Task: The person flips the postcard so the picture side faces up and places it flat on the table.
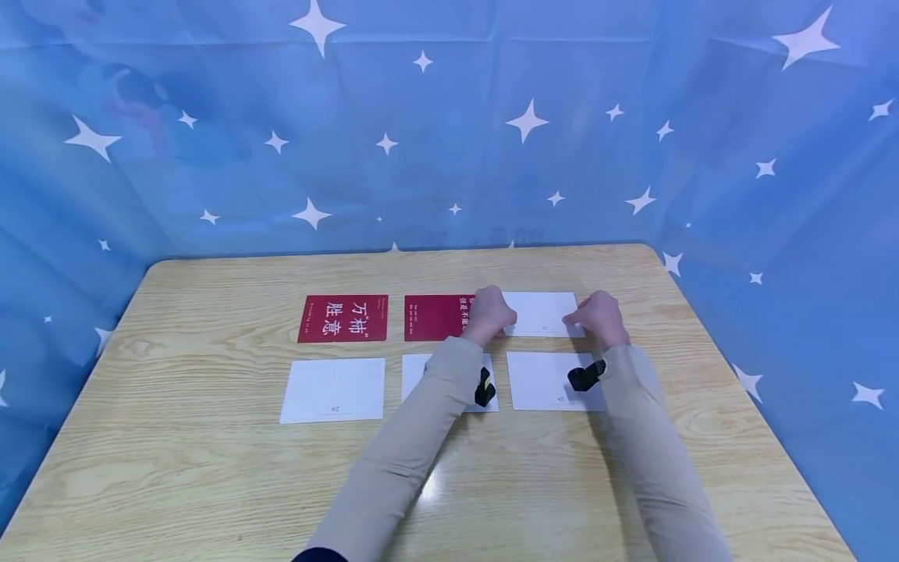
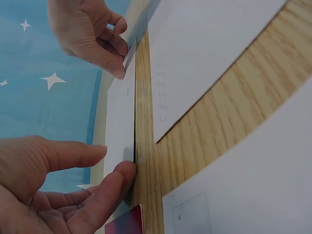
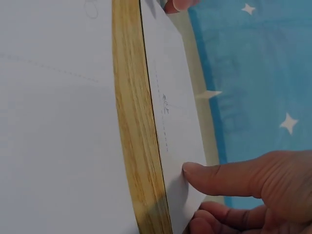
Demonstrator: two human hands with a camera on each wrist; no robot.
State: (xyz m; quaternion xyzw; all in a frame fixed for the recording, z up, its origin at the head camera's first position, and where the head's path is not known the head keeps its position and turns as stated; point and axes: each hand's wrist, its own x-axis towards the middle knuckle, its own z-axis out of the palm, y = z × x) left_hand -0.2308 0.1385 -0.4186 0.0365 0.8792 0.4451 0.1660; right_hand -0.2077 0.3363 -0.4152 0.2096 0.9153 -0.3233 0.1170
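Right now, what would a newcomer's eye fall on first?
Probably the blue, starry backdrop behind the table. Next, likely the two red cards, at the left and middle of the far row. At that row's right end, the left hand and right hand are at opposite ends of a white card.

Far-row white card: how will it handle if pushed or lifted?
Likely light: the white card looks thin at its edge. Probably semi-stiff, as its near edge runs straight. It may slide easily when pushed; the table shows a glossy glare.
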